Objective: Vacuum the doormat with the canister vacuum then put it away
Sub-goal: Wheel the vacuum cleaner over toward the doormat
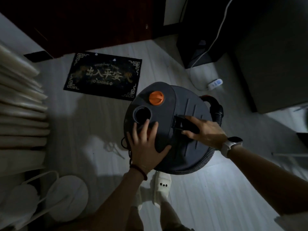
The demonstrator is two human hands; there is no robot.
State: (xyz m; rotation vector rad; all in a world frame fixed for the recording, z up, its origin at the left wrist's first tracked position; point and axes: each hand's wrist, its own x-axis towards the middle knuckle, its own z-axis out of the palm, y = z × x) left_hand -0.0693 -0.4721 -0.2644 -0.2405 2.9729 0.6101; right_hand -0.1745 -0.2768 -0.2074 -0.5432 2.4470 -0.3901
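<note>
The dark round canister vacuum (168, 114) stands on the pale floor in front of my feet, with an orange knob (156, 98) and an open round port (142, 114) on its lid. My left hand (145, 144) lies spread and flat on the lid's near left edge, fingertips by the port. My right hand (202, 130), a watch on its wrist, has its fingers curled into the lid's handle recess. A ribbed black hose (216, 117) wraps round the canister's right side. The black doormat (103, 75) with gold characters lies beyond the vacuum, by a dark door.
A white power strip (215, 83) with its white cable lies on the floor at the right, beside a dark cabinet (273, 64). Pale folded curtains hang at the left, with a white round-based stand (66, 197) below them. My white slippers (161, 185) stand just behind the vacuum.
</note>
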